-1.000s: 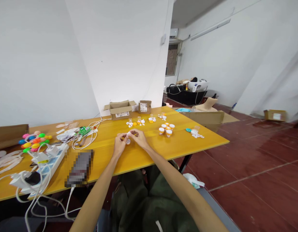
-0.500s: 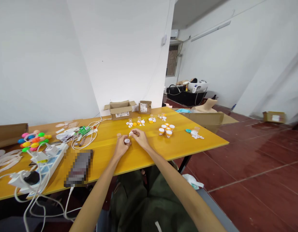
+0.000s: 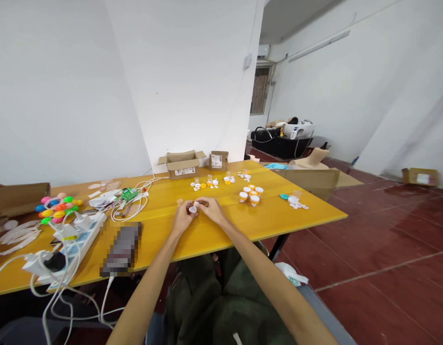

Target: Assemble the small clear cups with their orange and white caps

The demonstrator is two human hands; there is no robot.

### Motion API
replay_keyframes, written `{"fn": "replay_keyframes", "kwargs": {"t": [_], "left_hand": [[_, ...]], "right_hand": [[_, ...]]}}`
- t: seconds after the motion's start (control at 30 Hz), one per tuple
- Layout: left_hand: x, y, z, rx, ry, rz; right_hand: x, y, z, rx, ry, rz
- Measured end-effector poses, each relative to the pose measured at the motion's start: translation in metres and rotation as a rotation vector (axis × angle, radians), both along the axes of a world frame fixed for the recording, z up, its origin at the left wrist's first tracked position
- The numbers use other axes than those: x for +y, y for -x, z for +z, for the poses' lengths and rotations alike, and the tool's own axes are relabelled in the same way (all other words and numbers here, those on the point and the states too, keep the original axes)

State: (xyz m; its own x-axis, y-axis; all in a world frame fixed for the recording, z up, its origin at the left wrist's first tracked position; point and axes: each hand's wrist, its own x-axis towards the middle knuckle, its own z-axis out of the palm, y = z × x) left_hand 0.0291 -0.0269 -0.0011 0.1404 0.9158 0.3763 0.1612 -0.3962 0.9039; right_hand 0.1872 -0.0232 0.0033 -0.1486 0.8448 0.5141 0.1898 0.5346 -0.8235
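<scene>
Since half a second ago the hands have drawn together: left hand (image 3: 183, 219) and right hand (image 3: 212, 211) now both pinch one small white piece (image 3: 193, 209), perhaps a cap on a tiny vial, fingers curled tight, just above the surface (image 3: 221, 230), mid-width, nearer its front edge.

Open box (image 3: 181, 164) behind the small jars (image 3: 250, 194) — power strip (image 3: 75, 235) far left on table (image 3: 214, 235).
</scene>
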Motion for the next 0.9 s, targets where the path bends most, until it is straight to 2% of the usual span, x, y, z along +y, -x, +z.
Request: {"fn": "replay_keyframes", "kwargs": {"t": [0.43, 0.9], "left_hand": [[-0.0029, -0.0024, 0.004, -0.021, 0.035, -0.053], [0.0014, -0.0022, -0.0019, -0.054, 0.056, -0.054]], "right_hand": [[-0.0013, 0.0032, -0.0028, -0.068, -0.026, -0.023], [-0.0071, 0.0009, 0.001, -0.191, -0.171, -0.043]]}}
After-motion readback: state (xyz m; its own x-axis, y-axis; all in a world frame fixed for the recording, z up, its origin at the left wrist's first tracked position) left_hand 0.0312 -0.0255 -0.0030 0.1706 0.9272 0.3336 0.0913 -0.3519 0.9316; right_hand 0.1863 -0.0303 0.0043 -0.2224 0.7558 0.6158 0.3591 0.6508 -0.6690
